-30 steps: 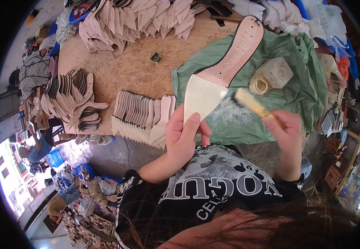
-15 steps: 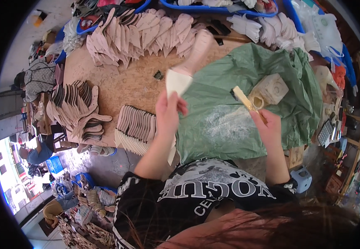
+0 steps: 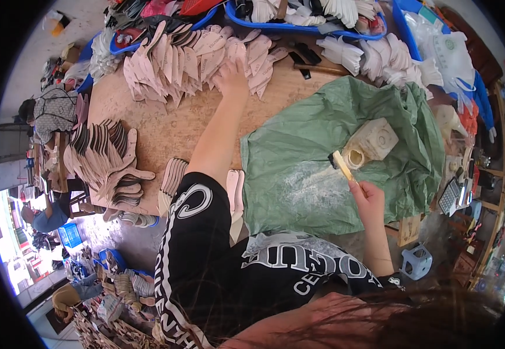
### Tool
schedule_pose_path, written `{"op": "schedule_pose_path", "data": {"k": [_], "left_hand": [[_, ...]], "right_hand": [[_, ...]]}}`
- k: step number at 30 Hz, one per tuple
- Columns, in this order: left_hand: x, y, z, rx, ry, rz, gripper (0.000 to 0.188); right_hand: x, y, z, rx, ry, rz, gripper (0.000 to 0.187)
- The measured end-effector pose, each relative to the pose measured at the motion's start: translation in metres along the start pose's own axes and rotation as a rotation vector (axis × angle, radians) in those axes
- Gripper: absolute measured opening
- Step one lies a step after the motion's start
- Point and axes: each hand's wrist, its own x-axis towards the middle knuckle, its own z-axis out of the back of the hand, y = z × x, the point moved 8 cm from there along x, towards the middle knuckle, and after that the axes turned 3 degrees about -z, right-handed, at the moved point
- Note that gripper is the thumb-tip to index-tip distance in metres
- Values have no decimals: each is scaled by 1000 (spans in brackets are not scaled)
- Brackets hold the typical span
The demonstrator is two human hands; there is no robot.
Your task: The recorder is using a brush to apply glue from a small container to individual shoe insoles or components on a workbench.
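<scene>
My left hand [image 3: 231, 77] reaches to the far side of the table, fingers spread over a heap of pinkish, shoe-sole-shaped insole pieces [image 3: 191, 61]. It touches the heap, and no piece is clearly gripped. In my right hand [image 3: 369, 196] is a brush [image 3: 343, 165] with a pale wooden handle and dark bristles, held by its handle. The brush head is beside the round mouth of a pale, box-shaped plastic bottle [image 3: 378, 139] lying on its side. Under both spreads a green plastic sheet [image 3: 275, 157], smeared white. My left sleeve partly hides a row of insoles [image 3: 174, 176] near me.
Another stack of insoles [image 3: 104, 157] stands at the table's left. Blue trays [image 3: 299, 26] of pieces line the far edge, beside bundles of white pieces [image 3: 386, 58]. A blue-grey stool [image 3: 416, 261] is on the floor at right. Co-workers sit at far left.
My left hand no longer holds the white-ended insole and has moved away to the far heap. My right hand, still with the brush, has shifted slightly nearer to me.
</scene>
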Motion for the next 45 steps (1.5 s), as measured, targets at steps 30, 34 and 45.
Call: {"op": "schedule_pose_path", "data": {"k": [30,34,45], "left_hand": [[-431,95,-40,-39,813,83,82],[-410,95,-24,-225,663,-169,56],[-400,122,40,-1299,411,362,26]], "right_hand": [[83,-90,21,-959,-44,-192,47],[99,-102,8,-972,-67,-185,46],[91,-114,7,-956,-31,-285,45]]}}
